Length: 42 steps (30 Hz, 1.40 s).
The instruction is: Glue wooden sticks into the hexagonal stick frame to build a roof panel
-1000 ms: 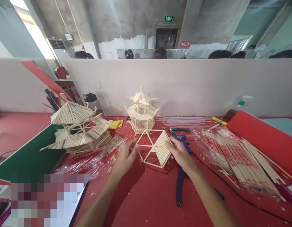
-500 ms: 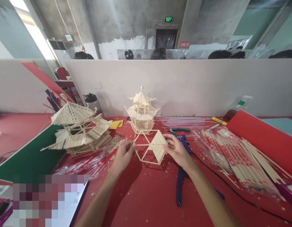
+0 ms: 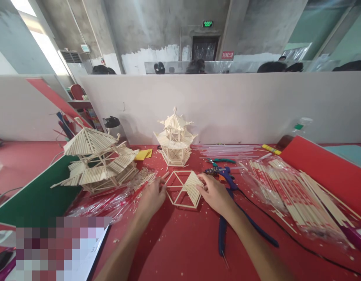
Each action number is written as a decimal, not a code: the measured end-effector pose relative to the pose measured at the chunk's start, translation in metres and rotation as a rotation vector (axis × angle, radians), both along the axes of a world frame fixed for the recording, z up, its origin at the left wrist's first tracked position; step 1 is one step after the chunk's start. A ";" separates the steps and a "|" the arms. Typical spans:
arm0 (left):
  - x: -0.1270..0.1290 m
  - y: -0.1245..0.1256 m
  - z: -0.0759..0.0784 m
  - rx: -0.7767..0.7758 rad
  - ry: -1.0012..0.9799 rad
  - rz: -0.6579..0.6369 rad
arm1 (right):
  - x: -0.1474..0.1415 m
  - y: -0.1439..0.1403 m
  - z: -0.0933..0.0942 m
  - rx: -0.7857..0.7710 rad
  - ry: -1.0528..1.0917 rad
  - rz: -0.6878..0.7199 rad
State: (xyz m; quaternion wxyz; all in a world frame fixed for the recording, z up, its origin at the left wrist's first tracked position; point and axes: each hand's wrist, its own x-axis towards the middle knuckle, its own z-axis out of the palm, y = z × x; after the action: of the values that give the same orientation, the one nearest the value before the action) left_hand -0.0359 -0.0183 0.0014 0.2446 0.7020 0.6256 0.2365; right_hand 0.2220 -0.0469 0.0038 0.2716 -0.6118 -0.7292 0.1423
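Note:
A hexagonal frame of wooden sticks (image 3: 175,203) lies low over the red table in front of me. Its right part is covered by sticks set side by side (image 3: 193,189); the other sections are bare spokes. My left hand (image 3: 153,195) pinches the left corner of the frame, fingers closed. On the covered right side, my right hand (image 3: 212,189) grips the edge between thumb and fingers. A small stick pagoda (image 3: 175,136) stands just behind the frame. To the left is a larger stick pagoda (image 3: 95,156), tilted in view.
Right of my hand lie a blue glue gun (image 3: 224,172) with a black cord, long blue handles (image 3: 223,234) and green-handled pliers (image 3: 223,160). Bagged sticks (image 3: 288,195) sit farther right by a red board (image 3: 323,168). A green board (image 3: 46,187) leans at left. A pale partition (image 3: 241,105) stands behind.
Both hands have lowered the hexagonal frame toward the table, slightly nearer to me. It looks flatter, and the glue gun's front now shows past my right hand.

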 end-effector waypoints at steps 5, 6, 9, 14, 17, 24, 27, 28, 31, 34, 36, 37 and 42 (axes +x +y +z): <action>0.000 -0.002 0.002 -0.011 0.101 -0.024 | -0.002 -0.002 0.003 -0.027 -0.074 0.000; 0.000 -0.002 0.002 -0.006 0.115 -0.029 | -0.002 -0.002 0.003 -0.033 -0.085 -0.001; -0.001 -0.002 0.000 0.023 0.141 -0.031 | -0.003 -0.003 0.004 -0.047 -0.104 0.007; -0.017 0.002 0.010 0.127 0.183 0.041 | -0.005 -0.005 0.006 -0.051 -0.091 0.030; -0.031 0.003 0.021 0.183 0.222 0.113 | -0.005 -0.005 0.008 -0.042 -0.078 0.035; -0.047 0.010 0.019 0.132 0.389 0.161 | -0.005 -0.007 0.009 0.078 0.011 0.060; -0.047 0.015 0.011 0.087 0.393 0.129 | -0.002 -0.008 0.008 0.086 0.062 0.064; -0.046 0.016 0.009 0.072 0.392 0.122 | 0.000 -0.008 0.008 0.090 0.077 0.062; -0.044 0.020 0.005 0.037 0.384 0.108 | 0.006 -0.008 0.011 0.089 0.132 0.061; -0.044 0.022 0.003 0.018 0.372 0.106 | 0.014 -0.008 0.015 0.055 0.192 0.065; -0.044 0.024 0.002 0.014 0.364 0.108 | 0.018 -0.009 0.019 0.032 0.229 0.069; -0.044 0.025 0.001 0.014 0.362 0.110 | 0.020 -0.009 0.020 0.026 0.244 0.073; -0.043 0.028 0.000 0.039 0.361 0.108 | 0.015 -0.013 0.023 0.020 0.241 0.102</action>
State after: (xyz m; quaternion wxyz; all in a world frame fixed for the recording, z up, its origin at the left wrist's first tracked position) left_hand -0.0786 0.0094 0.0014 0.1017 0.7032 0.6913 0.1313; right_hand 0.2373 -0.0602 0.0268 0.3557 -0.5498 -0.7227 0.2212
